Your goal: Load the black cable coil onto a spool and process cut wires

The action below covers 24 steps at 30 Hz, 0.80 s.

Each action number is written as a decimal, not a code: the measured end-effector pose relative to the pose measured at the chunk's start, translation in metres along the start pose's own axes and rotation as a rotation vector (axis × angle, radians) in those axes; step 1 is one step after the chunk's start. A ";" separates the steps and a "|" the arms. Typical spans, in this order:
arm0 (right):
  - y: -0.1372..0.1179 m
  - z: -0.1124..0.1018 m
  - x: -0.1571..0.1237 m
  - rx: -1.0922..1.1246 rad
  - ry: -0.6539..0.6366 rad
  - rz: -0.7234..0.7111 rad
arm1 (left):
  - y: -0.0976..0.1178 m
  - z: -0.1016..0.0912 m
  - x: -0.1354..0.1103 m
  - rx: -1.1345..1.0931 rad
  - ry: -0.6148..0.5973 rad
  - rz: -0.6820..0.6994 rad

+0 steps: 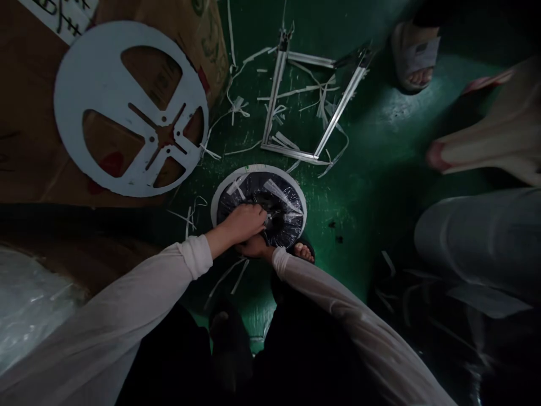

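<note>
White sleeves (pixel 127 321) nearest; I see left hand (pixel 243 223) closed on film-wrapped reel (pixel 281 197), right hand (pixel 253 246) at its rim, grip unclear; aluminium frame (pixel 274 96) beyond.

Head-worn camera, sole view, facing down at left hand (pixel 243 223), right hand (pixel 253 246), green floor (pixel 372 124), from close above.

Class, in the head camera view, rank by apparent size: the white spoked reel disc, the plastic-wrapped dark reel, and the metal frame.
1. White spoked reel disc: clearly largest.
2. Metal frame and plastic-wrapped dark reel: these look too alike to rank.
</note>
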State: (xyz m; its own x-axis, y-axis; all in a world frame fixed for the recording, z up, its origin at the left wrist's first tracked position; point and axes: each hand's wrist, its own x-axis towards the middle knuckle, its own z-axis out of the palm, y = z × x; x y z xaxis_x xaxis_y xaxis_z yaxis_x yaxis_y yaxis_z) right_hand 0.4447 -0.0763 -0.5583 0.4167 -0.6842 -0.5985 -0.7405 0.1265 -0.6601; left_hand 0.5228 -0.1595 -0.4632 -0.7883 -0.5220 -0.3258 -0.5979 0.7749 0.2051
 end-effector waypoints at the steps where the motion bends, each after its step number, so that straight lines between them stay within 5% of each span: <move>1: -0.001 -0.001 -0.001 -0.001 -0.003 -0.004 | -0.003 -0.001 0.003 0.019 -0.009 0.073; 7: -0.005 -0.010 -0.006 -0.002 -0.020 -0.052 | -0.022 -0.012 0.020 0.059 -0.061 0.441; 11: -0.005 -0.011 -0.005 -0.035 -0.037 -0.087 | -0.027 -0.020 0.022 -0.005 -0.104 0.462; 14: -0.007 -0.010 -0.011 -0.070 -0.043 -0.113 | -0.031 -0.016 0.006 -0.126 -0.002 0.248; 17: -0.009 -0.018 -0.040 -0.119 -0.048 -0.212 | -0.038 0.007 -0.025 -0.392 0.210 -0.204; 20: -0.005 -0.048 -0.082 -0.109 -0.174 -0.385 | -0.045 0.042 -0.059 -0.689 0.352 -0.597; 22: 0.000 -0.076 -0.104 0.011 -0.191 -0.386 | -0.045 0.061 -0.074 -0.816 0.313 -0.626; 24: 0.001 -0.103 -0.110 -0.003 0.033 -0.256 | -0.040 0.068 -0.080 -0.826 0.251 -0.555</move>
State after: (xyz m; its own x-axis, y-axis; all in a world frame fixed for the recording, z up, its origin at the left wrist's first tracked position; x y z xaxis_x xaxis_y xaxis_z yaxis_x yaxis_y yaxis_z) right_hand 0.3436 -0.0747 -0.4463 0.5731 -0.7169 -0.3971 -0.6147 -0.0556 -0.7868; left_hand 0.6200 -0.1246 -0.5083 -0.3213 -0.8651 -0.3852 -0.7262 -0.0360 0.6866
